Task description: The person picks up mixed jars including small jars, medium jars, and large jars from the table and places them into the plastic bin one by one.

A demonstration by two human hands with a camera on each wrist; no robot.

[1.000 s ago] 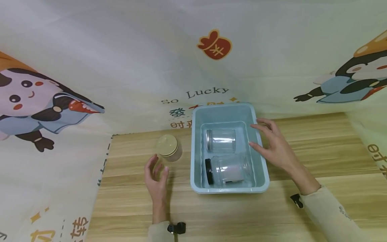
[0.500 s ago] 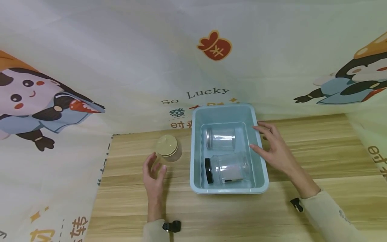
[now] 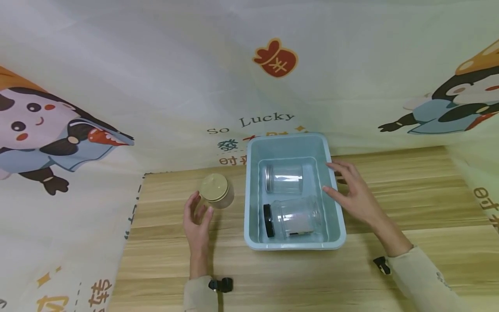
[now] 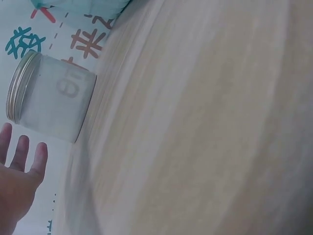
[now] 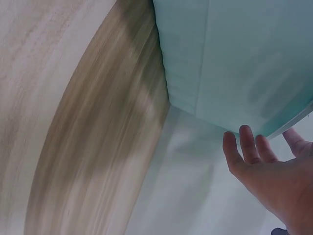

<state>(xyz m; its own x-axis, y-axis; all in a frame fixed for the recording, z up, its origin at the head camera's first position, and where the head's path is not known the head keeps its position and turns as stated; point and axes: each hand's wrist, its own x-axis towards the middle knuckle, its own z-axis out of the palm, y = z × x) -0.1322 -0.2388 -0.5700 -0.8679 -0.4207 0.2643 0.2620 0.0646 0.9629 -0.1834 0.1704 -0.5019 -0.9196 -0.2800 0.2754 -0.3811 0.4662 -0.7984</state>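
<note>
A clear jar [image 3: 224, 201] with a gold lid stands upright on the wooden table. In the left wrist view, this same jar [image 4: 56, 100] is just beyond the fingertips. My left hand [image 3: 198, 229] is spread beside its near left side, thumb and fingers apart, with nothing held. At the right rim of a light blue plastic bin [image 3: 249, 208] is my right hand [image 3: 356, 197]. Its thumb and a forefinger reach over the rim, while other fingers [image 5: 247, 144] stay loosely outside the wall; contact is hard to tell.
Inside the bin, a clear jar [image 3: 287, 178] with a silver lid and a larger clear jar [image 3: 294, 218] with a black lid lie on their sides. A printed cloth [image 3: 175, 86] hangs behind the wooden table [image 3: 280, 277].
My left hand has shifted slightly left and forward, closer to the gold-lidded jar. My right hand has edged a little right along the bin's rim. The jars in the bin moved slightly.
</note>
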